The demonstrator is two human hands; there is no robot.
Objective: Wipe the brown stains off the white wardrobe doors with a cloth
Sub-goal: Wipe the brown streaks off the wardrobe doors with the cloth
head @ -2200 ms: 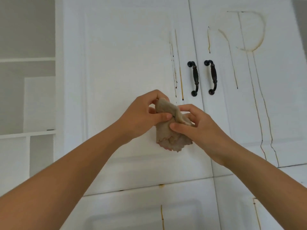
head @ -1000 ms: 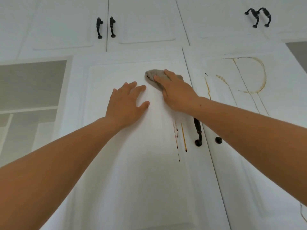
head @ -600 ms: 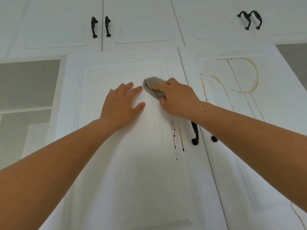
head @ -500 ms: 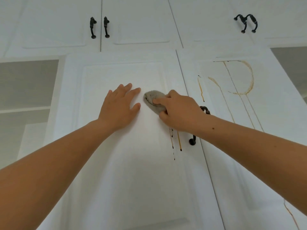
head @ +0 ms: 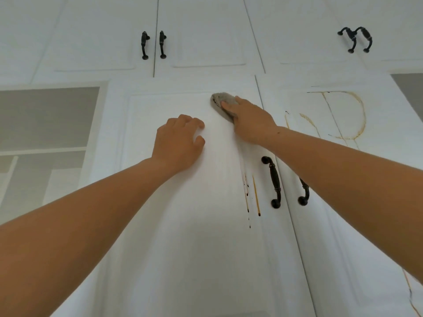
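Observation:
My right hand [head: 249, 121] presses a bunched grey-brown cloth [head: 218, 99] flat against the top right corner of the left wardrobe door's [head: 183, 236] raised panel. To the lower left of the cloth, my left hand [head: 178, 143] rests on the same door with bent fingers and holds nothing. Thin brown drip stains [head: 256, 195] run down this door beside its black handle [head: 273, 181]. The right door [head: 343, 225] carries a brown ring stain with long runs [head: 357, 120]; my right forearm crosses in front of it.
The right door's black handle [head: 304, 193] is half hidden by my forearm. White upper cupboards above carry two pairs of black handles [head: 152, 44] [head: 356, 38]. An open shelf unit [head: 45, 133] stands to the left, and another grey opening [head: 409, 88] shows at the far right.
My right hand has slid the cloth back up to the panel's top corner after wiping downward. My left hand's fingers have bent. Earlier, both hands folded the cloth in front of the doors.

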